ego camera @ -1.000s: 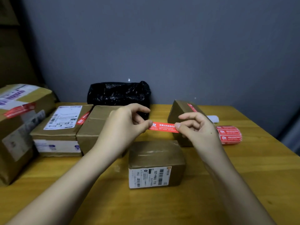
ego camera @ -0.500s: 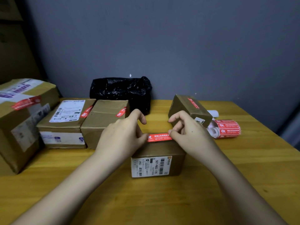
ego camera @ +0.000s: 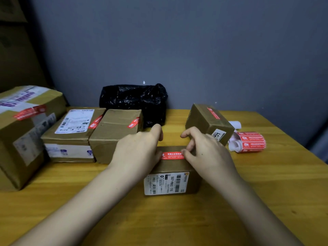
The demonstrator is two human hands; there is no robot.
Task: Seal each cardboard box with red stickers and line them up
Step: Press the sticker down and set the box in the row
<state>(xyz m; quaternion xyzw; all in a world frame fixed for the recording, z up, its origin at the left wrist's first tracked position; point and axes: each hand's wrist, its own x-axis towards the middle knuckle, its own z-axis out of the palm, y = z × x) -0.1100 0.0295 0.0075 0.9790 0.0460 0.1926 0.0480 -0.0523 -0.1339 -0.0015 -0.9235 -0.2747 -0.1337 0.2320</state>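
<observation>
1. Red printed sticker strip (ego camera: pixel 173 155) lying across the top of the small brown cardboard box (ego camera: pixel 174 167) near the middle of the yellow wooden table (ego camera: pixel 266 183).
2. Left hand (ego camera: pixel 137 153) pinching its left end, fingers curled.
3. Right hand (ego camera: pixel 206 150) pinching its right end, fingers curled.

Dim, soft indoor light; wide-angle bending at edges, slight blur.
</observation>
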